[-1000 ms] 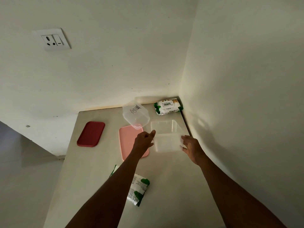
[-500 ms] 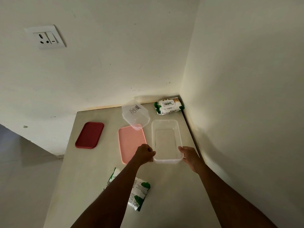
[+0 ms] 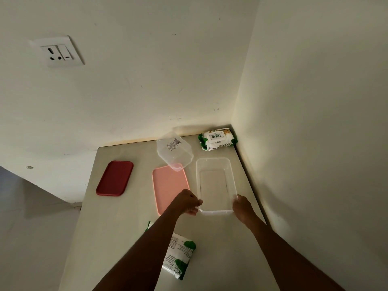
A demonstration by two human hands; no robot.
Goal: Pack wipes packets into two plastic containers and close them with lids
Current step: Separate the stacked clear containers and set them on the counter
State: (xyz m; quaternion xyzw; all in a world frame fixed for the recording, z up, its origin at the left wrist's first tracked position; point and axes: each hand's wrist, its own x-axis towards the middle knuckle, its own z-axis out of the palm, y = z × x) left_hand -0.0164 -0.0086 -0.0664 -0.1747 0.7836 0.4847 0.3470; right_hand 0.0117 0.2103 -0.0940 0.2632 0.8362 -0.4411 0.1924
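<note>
A clear plastic container stands upright and empty on the table near the right wall. My left hand grips its near left corner and my right hand grips its near right corner. A second clear container lies upside down behind it, its edge resting on the pink lid. A dark red lid lies flat to the left. One wipes packet sits in the back corner. Another wipes packet lies near me, partly hidden under my left forearm.
The beige table fits into a corner, with walls behind and to the right. Its left edge drops off to the floor. A wall socket sits high on the back wall.
The clear container has been turned from tilted to flat on the table and drawn slightly nearer. Both hands have stayed on its near corners.
</note>
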